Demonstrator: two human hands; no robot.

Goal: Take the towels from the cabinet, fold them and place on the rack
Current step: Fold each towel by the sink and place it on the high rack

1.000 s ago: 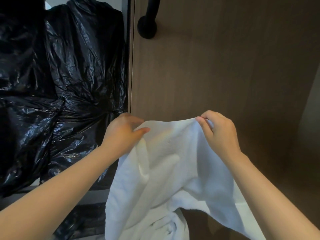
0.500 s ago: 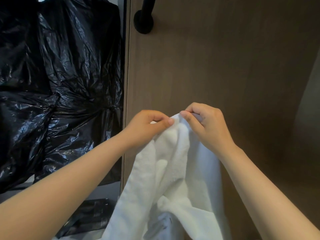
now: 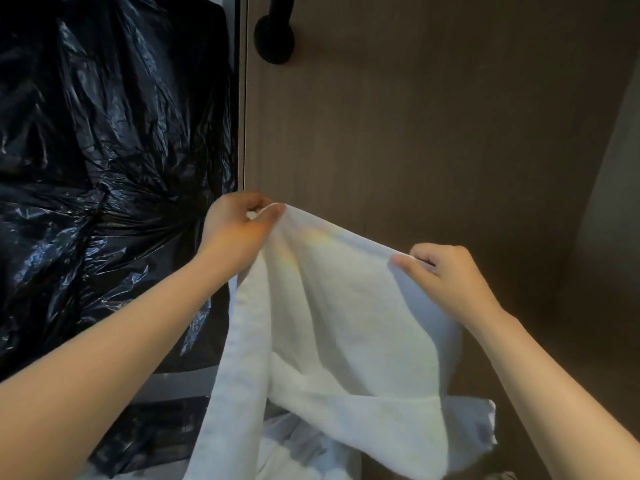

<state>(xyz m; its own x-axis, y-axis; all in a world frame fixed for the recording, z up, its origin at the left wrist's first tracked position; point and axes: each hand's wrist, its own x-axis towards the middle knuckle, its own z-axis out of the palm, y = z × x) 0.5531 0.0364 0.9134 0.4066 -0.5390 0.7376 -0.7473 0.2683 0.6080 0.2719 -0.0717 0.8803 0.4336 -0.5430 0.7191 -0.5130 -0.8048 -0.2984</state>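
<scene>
White towel (image 3: pixel 346 306) hangs in front of the person in the head view, its top edge stretched between the two hands. The left hand (image 3: pixel 239 226) pinches one end, up by the edge of the brown cabinet door (image 3: pixel 433 116). The right hand (image 3: pixel 446 275) pinches the other end, lower and well apart from the left. Half a second ago both hands met with the edge bunched between them; now they have drawn apart and the cloth is spread open. That looks like squaring the towel for a fold, so folding seems barely begun. Black plastic bags (image 3: pixel 104 150) fill the left side; no rack is in view.
</scene>
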